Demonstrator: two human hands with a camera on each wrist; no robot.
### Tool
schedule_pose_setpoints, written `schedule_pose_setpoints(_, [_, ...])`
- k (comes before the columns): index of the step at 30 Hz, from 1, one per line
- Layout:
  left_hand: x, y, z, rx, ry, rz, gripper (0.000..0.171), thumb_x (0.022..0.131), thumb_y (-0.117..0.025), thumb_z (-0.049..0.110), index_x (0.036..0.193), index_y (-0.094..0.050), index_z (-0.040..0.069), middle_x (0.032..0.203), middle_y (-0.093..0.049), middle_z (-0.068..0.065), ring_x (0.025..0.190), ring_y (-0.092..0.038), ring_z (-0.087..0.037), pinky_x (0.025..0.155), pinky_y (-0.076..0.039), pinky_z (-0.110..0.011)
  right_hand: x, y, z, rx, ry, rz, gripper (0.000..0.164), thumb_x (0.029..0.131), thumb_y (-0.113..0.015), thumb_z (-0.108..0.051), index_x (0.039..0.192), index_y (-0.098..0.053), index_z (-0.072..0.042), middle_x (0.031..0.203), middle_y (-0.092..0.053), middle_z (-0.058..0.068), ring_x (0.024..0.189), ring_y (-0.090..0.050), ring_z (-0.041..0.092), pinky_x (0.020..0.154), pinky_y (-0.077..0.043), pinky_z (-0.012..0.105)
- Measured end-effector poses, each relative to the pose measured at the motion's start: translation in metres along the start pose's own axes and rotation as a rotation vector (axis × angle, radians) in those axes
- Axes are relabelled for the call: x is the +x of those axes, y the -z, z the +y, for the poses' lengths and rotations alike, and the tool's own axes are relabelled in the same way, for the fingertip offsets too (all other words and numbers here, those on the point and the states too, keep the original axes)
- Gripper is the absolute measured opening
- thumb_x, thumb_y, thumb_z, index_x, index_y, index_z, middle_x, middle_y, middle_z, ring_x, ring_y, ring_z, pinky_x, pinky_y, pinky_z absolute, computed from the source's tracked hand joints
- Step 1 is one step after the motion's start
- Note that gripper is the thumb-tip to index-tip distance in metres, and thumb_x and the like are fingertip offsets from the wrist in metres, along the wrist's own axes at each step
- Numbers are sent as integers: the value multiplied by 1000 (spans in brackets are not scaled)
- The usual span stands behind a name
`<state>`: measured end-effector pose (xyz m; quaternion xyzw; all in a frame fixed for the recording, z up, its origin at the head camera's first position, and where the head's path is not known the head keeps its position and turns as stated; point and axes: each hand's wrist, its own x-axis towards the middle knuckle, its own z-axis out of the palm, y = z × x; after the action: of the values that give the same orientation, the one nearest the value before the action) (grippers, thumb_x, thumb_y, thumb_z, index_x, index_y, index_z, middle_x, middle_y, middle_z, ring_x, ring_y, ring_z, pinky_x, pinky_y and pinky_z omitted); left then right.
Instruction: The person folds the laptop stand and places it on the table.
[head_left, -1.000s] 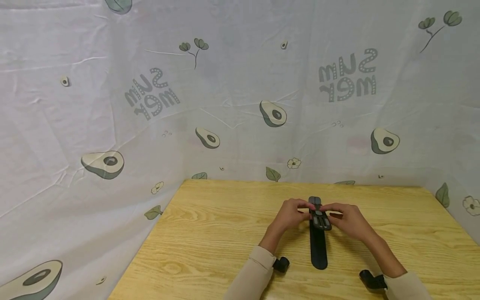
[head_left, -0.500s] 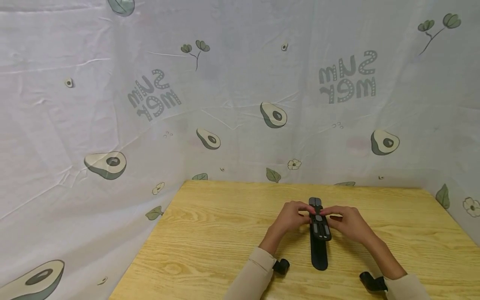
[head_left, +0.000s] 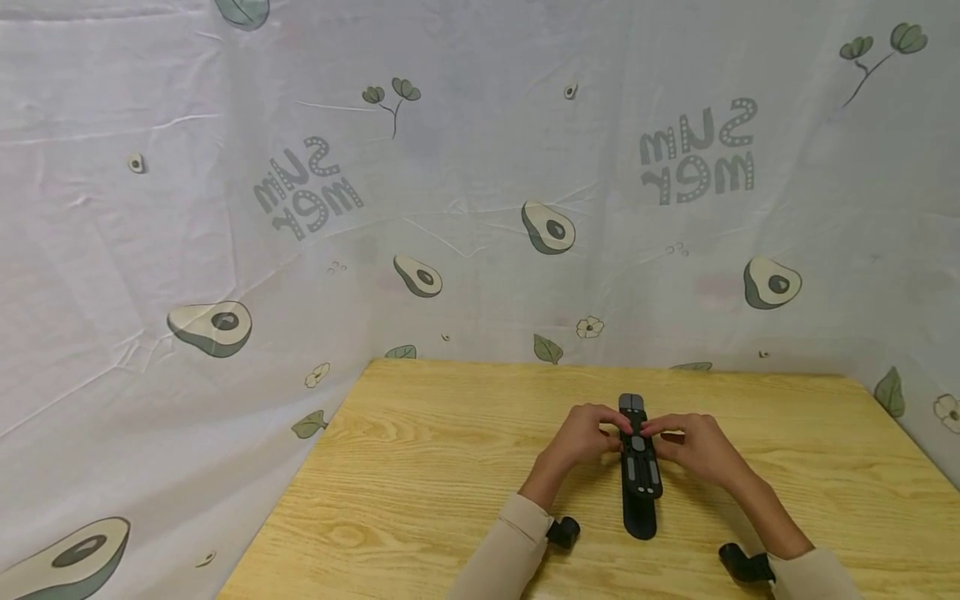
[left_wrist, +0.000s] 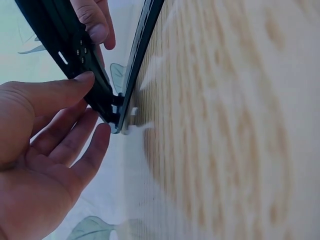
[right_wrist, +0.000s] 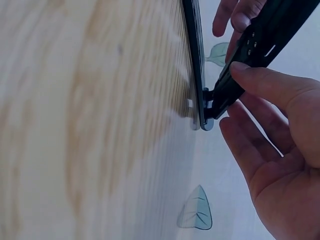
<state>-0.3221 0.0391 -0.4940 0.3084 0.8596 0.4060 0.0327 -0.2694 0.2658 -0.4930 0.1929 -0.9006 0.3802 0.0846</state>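
A black folding stand (head_left: 638, 444) lies lengthwise on the table, toward the right in the head view. Its long flat base (head_left: 639, 518) has a rounded near end. Hinged at the far end, the upper arm (head_left: 642, 477) carries grey pads and slants up over the base; both wrist views show a narrow wedge between the two parts. My left hand (head_left: 583, 433) pinches the arm's left edge, thumb (left_wrist: 82, 82) on one face and fingers behind. From the other side, my right hand (head_left: 696, 442) pinches the right edge likewise, its thumb (right_wrist: 245, 72) near the hinge.
The wood-grain table (head_left: 420, 467) ends at a pale curtain (head_left: 480, 167) printed with avocados and leaves, which hangs behind and along the left. Black wrist mounts (head_left: 562, 532) stick out from both beige sleeves.
The stand's upper arm has swung down toward the base, its near end coming closer to me. Both hands keep their pinch and have shifted only slightly. The base stays in place.
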Motion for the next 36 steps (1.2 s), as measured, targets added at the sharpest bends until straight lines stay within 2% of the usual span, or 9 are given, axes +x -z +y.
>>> schedule_pose_setpoints(13, [-2, -1, 1, 65, 8, -15, 22, 87, -87, 0, 106, -85, 12, 119, -80, -1, 115, -71, -12, 86, -56, -15, 1, -3, -1, -75, -2, -14, 14, 92, -82, 0, 105, -85, -5, 122, -79, 21, 113, -75, 45, 86, -66, 42])
schedule_pose_setpoints(20, [-1, -3, 1, 141, 34, -58, 24, 88, -88, 2, 109, -86, 14, 124, -79, 2, 117, -70, -11, 85, -54, -14, -1, -5, -4, -102, 1, -25, 15, 88, -83, 4, 99, -86, -5, 120, -80, 20, 111, -76, 44, 85, -66, 42])
schedule_pose_setpoints(27, [-2, -1, 5, 129, 78, -88, 23, 87, -89, 5, 108, -86, 14, 123, -80, 5, 119, -71, -9, 90, -55, -17, 0, -5, -4, -129, -7, -49, 18, 83, -86, 6, 94, -86, -7, 119, -80, 22, 107, -78, 43, 85, -66, 45])
schedule_pose_setpoints(36, [-5, 0, 5, 77, 116, -108, 20, 87, -91, 14, 107, -85, 14, 122, -80, 8, 116, -70, -7, 91, -56, -19, 0, -8, -3, -122, -27, -63, 16, 84, -85, 6, 95, -85, -6, 120, -79, 23, 108, -77, 44, 84, -66, 45])
